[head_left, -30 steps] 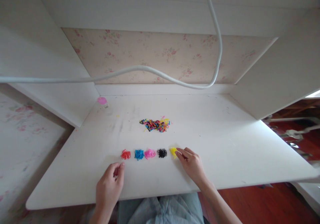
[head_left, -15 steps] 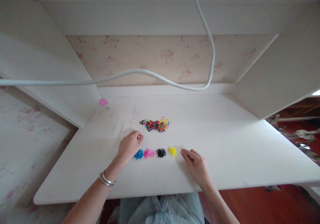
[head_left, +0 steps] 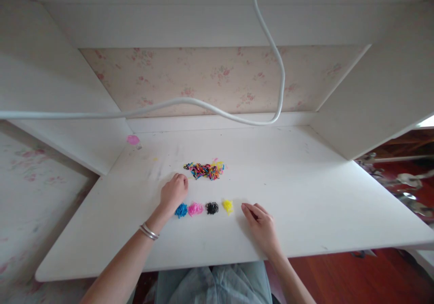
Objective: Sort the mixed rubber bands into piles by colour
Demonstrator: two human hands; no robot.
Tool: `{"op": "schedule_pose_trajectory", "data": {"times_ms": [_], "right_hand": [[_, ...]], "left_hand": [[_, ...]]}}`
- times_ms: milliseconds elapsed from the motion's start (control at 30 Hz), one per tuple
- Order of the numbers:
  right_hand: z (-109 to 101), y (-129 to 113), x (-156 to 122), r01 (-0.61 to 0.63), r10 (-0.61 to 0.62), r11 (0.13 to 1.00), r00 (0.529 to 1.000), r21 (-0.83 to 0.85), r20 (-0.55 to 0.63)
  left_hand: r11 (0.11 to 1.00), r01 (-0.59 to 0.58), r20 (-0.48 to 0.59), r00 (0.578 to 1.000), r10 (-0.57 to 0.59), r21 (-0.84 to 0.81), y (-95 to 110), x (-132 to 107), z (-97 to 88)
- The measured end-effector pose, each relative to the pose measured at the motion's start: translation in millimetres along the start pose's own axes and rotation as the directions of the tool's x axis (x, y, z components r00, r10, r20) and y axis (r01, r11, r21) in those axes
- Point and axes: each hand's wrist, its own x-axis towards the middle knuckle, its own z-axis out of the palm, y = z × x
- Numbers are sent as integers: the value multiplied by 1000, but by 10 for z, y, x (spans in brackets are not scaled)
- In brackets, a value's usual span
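1. Table [head_left: 305, 195]: white top, with the mixed pile [head_left: 203, 170] of coloured bands about mid-table. Bands look light, so a bump to the table could prob. scatter them.
2. White cable [head_left: 203, 105]: hangs in a loop above and behind the mixed pile. A raised arm could snag it and swing it down onto the bands.
3. Left hand [head_left: 173, 193]: just beside the mixed pile's left end, fingers curled under. Grip looks clenched, but can't tell if a band is in it. The wrist lies near the sorted row, so pulling the arm back could drag bands out of place.
4. Right hand [head_left: 259, 222]: on the person's side of the mixed pile and to its right, fingers stretched on the table. Grip released, holding nothing. A slide leftward could smear the yellow pile [head_left: 228, 206].
5. Mixed pile itself: tangled, so lifting one band may pull others along.
6. Sorted row on the person's side of the mixed pile: blue pile [head_left: 181, 210] and pink pile [head_left: 195, 209] sit v. close and could merge. Black pile [head_left: 212, 208] is next along.
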Motion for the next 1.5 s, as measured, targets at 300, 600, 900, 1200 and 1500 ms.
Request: {"op": "schedule_pose_trajectory", "data": {"times_ms": [300, 600, 900, 1200, 1500], "right_hand": [[-20, -32, -20, -2, 2, 1000, 1000, 2, 23], [-22, -60, -77, -22, 22, 1000, 1000, 10, 17], [5, -36, -77, 7, -7, 1000, 1000, 29, 1], [15, -28, -71, 4, -4, 999, 1000, 45, 14], [30, 25, -64, -5, 4, 999, 1000, 32, 25]], "left_hand": [[984, -102, -46, 994, 96, -145, 163, -512, -247], [954, -215, 94, 966, 239, -211, 784, -833, -117], [936, -297, 101, 942, 319, -187, 980, -837, 19], [912, -386, 161, 900, 405, -141, 969, -856, 111], [900, -377, 36, 919, 393, -218, 841, -892, 3]]}}
